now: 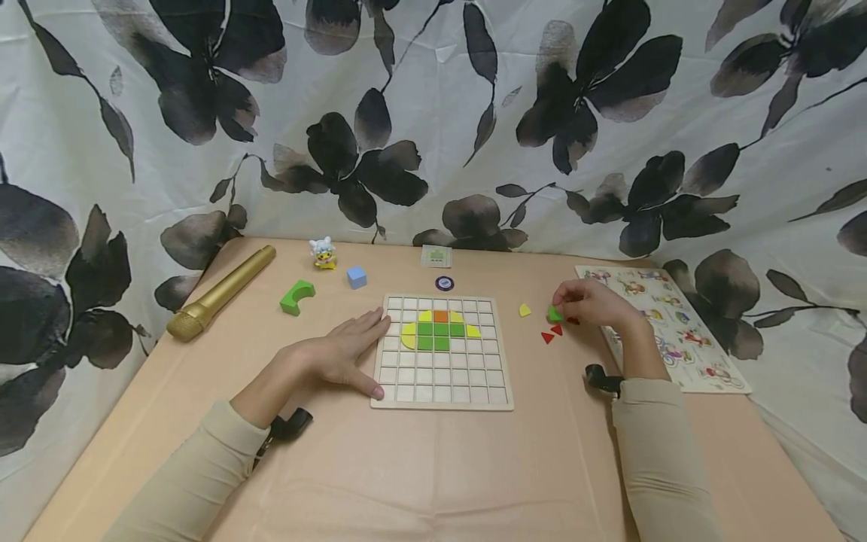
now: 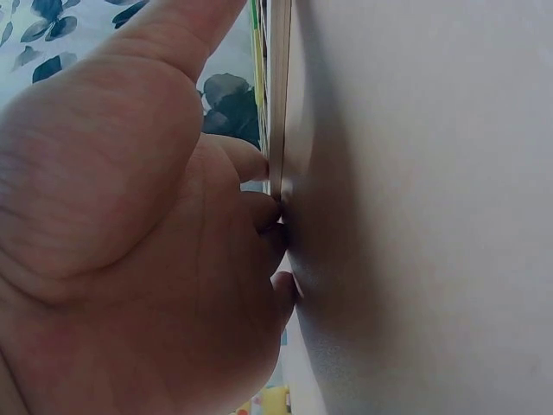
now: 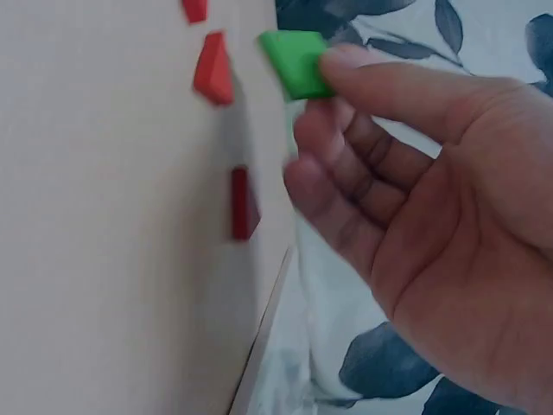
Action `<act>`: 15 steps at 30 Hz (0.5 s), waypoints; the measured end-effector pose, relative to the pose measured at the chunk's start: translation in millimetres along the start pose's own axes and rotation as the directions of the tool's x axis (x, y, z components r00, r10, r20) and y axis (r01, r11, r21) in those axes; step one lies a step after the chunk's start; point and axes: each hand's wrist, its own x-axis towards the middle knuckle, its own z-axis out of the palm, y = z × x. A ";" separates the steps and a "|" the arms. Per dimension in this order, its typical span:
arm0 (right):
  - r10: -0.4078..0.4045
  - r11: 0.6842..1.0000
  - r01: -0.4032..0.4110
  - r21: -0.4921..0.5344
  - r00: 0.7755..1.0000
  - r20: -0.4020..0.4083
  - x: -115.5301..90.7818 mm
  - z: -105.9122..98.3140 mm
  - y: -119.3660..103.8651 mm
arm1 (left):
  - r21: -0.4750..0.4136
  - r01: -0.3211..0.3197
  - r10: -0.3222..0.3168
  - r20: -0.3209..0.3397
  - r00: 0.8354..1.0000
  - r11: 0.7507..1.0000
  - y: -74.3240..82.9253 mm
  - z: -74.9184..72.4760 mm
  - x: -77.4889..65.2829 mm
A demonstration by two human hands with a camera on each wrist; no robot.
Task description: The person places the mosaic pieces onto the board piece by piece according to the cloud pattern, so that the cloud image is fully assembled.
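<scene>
A white grid board [image 1: 440, 376] lies on the table, with green squares [image 1: 433, 342], an orange square [image 1: 440, 316] and yellow curved pieces [image 1: 408, 336] forming a shape in its upper half. My left hand [image 1: 335, 354] rests along the board's left edge, fingers extended and thumb at the near corner. Over the table to the right, my right hand [image 1: 596, 301] pinches a green tile [image 3: 296, 65] between thumb and fingers. Beneath and beside it lie small red triangles [image 1: 547, 338]. A yellow triangle [image 1: 524, 310] lies between the board and this hand.
A picture board [image 1: 704, 346] lies under and beyond the right wrist. Toward the back left are a gold microphone [image 1: 223, 290], a green arch block [image 1: 296, 296], a blue cube [image 1: 357, 278] and a small figurine [image 1: 323, 253]. A round token [image 1: 444, 283] and small card [image 1: 436, 257] lie behind the grid.
</scene>
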 end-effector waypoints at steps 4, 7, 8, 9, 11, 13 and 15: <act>-0.037 0.996 0.039 0.080 0.999 -0.024 0.2 1.8 -14.2 | 0.000 0.002 -0.002 0.001 1.000 1.000 0.1 -0.1 -0.7; -0.096 0.987 0.101 0.129 0.995 -0.039 1.4 3.9 -27.1 | 0.002 0.002 -0.002 0.001 1.000 1.000 0.0 -0.1 -1.0; -0.112 0.983 0.117 0.143 0.993 -0.039 1.8 5.0 -31.7 | 0.003 0.002 -0.002 0.002 1.000 1.000 0.1 -0.1 -1.0; -0.130 0.979 0.134 0.155 0.991 -0.035 2.5 6.5 -36.4 | 0.004 0.003 -0.003 0.002 1.000 1.000 0.0 -0.1 -1.0; -0.172 0.968 0.171 0.185 0.985 -0.009 4.1 11.4 -46.5 | 0.004 0.003 -0.003 0.003 1.000 1.000 -0.1 -0.1 -0.9; -0.201 0.961 0.192 0.200 0.979 0.025 6.7 18.7 -57.9 | 0.003 0.002 -0.002 0.001 1.000 1.000 -0.5 0.1 -0.8; -0.222 0.963 0.209 0.171 0.973 0.058 10.1 28.6 -70.1 | 0.004 0.000 0.000 0.001 1.000 1.000 -0.6 0.0 -0.4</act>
